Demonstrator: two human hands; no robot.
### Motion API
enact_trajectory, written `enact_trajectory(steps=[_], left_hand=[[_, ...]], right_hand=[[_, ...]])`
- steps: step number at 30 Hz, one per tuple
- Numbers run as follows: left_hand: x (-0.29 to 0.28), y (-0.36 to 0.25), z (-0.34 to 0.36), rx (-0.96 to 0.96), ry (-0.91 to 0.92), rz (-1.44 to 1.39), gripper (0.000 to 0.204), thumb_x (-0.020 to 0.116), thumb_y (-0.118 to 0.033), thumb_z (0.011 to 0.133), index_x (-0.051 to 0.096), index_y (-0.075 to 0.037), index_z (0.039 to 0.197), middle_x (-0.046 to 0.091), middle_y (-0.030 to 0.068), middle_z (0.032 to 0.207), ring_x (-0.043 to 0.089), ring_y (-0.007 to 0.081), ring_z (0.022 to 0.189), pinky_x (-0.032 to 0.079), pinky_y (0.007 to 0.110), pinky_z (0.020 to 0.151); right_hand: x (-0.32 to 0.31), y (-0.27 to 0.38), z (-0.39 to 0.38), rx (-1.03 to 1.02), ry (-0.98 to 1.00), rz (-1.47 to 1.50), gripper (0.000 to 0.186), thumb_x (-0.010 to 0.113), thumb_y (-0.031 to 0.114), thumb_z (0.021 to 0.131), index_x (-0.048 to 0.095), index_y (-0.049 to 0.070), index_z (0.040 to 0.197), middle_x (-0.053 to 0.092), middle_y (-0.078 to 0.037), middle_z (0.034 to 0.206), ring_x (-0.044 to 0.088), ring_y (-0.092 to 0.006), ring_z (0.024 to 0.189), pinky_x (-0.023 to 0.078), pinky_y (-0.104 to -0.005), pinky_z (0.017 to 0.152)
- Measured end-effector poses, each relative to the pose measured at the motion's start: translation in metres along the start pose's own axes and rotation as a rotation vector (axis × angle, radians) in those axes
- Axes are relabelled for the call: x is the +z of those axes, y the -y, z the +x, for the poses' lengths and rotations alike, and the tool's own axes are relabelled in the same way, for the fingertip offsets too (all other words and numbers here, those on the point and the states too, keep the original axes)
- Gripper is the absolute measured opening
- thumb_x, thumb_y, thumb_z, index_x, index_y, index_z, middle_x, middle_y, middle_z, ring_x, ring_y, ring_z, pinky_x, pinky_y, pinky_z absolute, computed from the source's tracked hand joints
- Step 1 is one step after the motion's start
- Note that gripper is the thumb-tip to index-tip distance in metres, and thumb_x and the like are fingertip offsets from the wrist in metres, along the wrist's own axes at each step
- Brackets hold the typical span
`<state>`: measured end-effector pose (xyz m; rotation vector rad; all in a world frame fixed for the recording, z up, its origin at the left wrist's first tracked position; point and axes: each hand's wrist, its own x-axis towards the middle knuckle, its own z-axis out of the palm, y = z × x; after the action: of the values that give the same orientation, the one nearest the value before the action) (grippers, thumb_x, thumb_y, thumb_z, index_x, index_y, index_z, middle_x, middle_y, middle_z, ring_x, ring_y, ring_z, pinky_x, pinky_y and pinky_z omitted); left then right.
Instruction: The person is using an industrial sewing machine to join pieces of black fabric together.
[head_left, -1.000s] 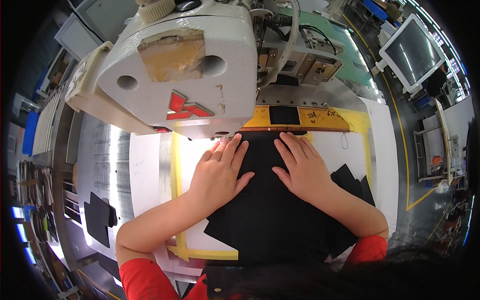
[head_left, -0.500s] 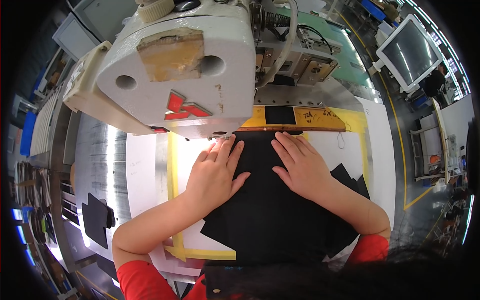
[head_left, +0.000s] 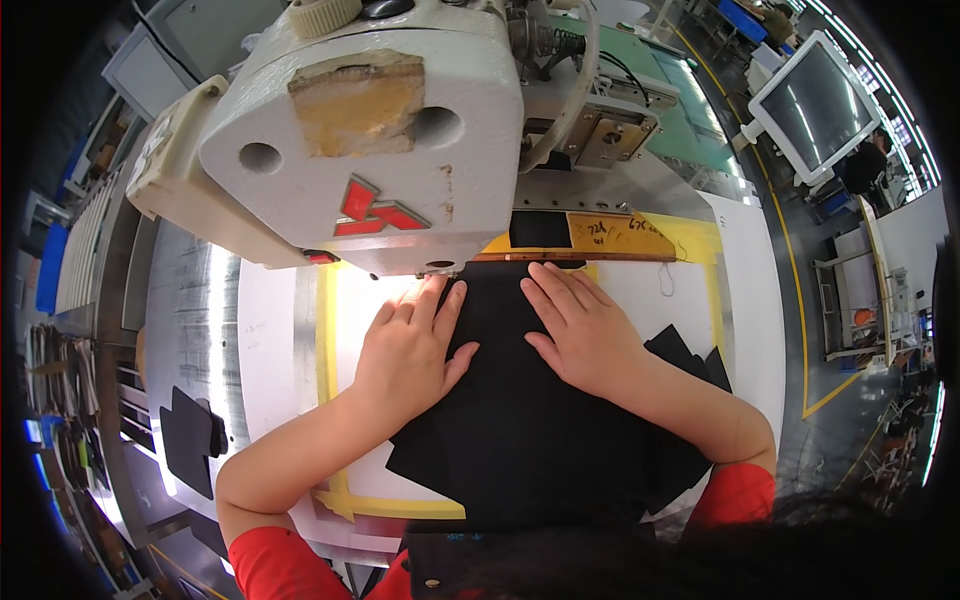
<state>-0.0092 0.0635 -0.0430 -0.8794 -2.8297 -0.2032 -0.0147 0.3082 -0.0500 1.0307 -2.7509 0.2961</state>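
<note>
A large black fabric piece (head_left: pixel 540 430) lies flat on a white sheet edged with yellow tape, under a sewing machine head (head_left: pixel 350 170). On its upper left edge rests my left hand (head_left: pixel 405 340), fingers stretched out, the fingertips partly hidden beneath the machine head. My right hand (head_left: pixel 580 325) lies flat on the upper right part of the fabric, fingers spread and pointing away from me. The far edge of the fabric meets a yellow clamp plate (head_left: pixel 620 238) with a black patch on it. Neither hand grips anything.
Small black pieces (head_left: pixel 188 440) lie on the metal table at the left. More black pieces (head_left: pixel 675 350) show beside my right forearm. A screen (head_left: pixel 815 108) stands at the far right, and a loose thread (head_left: pixel 667 280) lies near the clamp plate.
The sheet, black fabric and yellow clamp plate have shifted a little to the left, and both my hands have moved left with them, still flat on the fabric.
</note>
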Motion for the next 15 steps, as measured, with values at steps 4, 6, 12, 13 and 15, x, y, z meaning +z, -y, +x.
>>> enact_trajectory(steps=[4, 6, 12, 13, 15], left_hand=[[-0.004, -0.0021, 0.0003, -0.021, 0.02, 0.013, 0.063, 0.069, -0.034, 0.082, 0.052, -0.003, 0.134, 0.052, 0.0159, 0.129, 0.059, 0.0293, 0.093, 0.046, 0.038, 0.089], [-0.0051, -0.0015, 0.0003, 0.01, -0.044, 0.016, 0.063, 0.07, -0.032, 0.081, 0.052, -0.003, 0.133, 0.052, 0.0158, 0.127, 0.058, 0.0298, 0.097, 0.045, 0.039, 0.091], [-0.0098, -0.0061, 0.002, -0.008, -0.087, -0.027, 0.06, 0.071, -0.028, 0.079, 0.053, -0.003, 0.13, 0.051, 0.0162, 0.125, 0.055, 0.0323, 0.106, 0.044, 0.04, 0.094], [-0.0103, -0.0071, 0.0023, -0.011, -0.089, -0.026, 0.06, 0.071, -0.028, 0.079, 0.053, -0.003, 0.13, 0.051, 0.0162, 0.125, 0.055, 0.0323, 0.106, 0.044, 0.04, 0.094], [-0.0107, -0.0089, 0.0035, -0.005, -0.107, -0.004, 0.058, 0.071, -0.029, 0.079, 0.055, 0.001, 0.125, 0.054, 0.0167, 0.118, 0.055, 0.0302, 0.108, 0.044, 0.039, 0.097]], right_hand=[[-0.0014, -0.0001, 0.0007, -0.01, -0.016, 0.018, 0.06, 0.07, 0.025, 0.084, 0.049, -0.003, 0.133, 0.047, -0.019, 0.139, 0.047, -0.0352, 0.129, 0.038, -0.0468, 0.109], [-0.0024, 0.0011, 0.0015, -0.009, -0.021, 0.012, 0.06, 0.07, 0.025, 0.084, 0.049, -0.004, 0.132, 0.047, -0.02, 0.139, 0.047, -0.0349, 0.129, 0.038, -0.0467, 0.109], [-0.0024, -0.0001, 0.0011, -0.042, -0.038, 0.004, 0.059, 0.07, 0.026, 0.084, 0.05, -0.004, 0.131, 0.047, -0.02, 0.139, 0.047, -0.0349, 0.129, 0.037, -0.0459, 0.109], [-0.002, -0.0004, 0.0009, -0.046, -0.039, 0.003, 0.059, 0.07, 0.026, 0.084, 0.05, -0.004, 0.131, 0.047, -0.02, 0.139, 0.047, -0.0349, 0.129, 0.037, -0.0459, 0.109], [-0.0021, -0.0019, 0.0, -0.051, -0.048, 0.022, 0.058, 0.069, 0.025, 0.085, 0.05, -0.004, 0.131, 0.047, -0.02, 0.139, 0.047, -0.035, 0.129, 0.038, -0.0449, 0.109]])
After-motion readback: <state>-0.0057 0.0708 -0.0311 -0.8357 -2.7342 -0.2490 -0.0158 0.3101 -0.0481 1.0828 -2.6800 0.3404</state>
